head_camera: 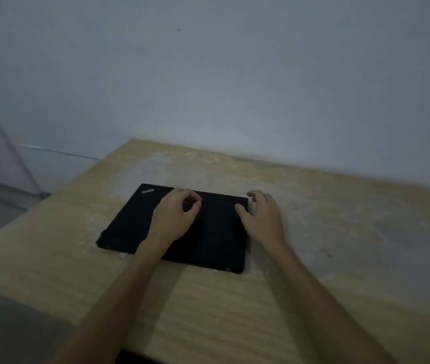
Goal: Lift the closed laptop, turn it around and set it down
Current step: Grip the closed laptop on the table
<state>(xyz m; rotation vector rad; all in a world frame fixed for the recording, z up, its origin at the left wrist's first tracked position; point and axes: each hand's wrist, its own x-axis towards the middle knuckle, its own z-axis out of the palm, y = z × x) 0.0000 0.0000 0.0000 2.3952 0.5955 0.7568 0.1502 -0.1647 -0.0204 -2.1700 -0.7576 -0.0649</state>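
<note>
Both hands, left (pixel 175 214) curled and right (pixel 260 214) spread open, reach the laptop (pixel 129 222)'s far edge; gripping comes next

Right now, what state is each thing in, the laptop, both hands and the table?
Laptop: closed, lying flat on the table.
Left hand: above the lid, fingers curled, gripping nothing.
Right hand: at the laptop's far right corner, fingers spread, not clamped.
Table: worn, pale patches.

Closed laptop (pixel 129 227) on wooden table (pixel 340 258)
</note>
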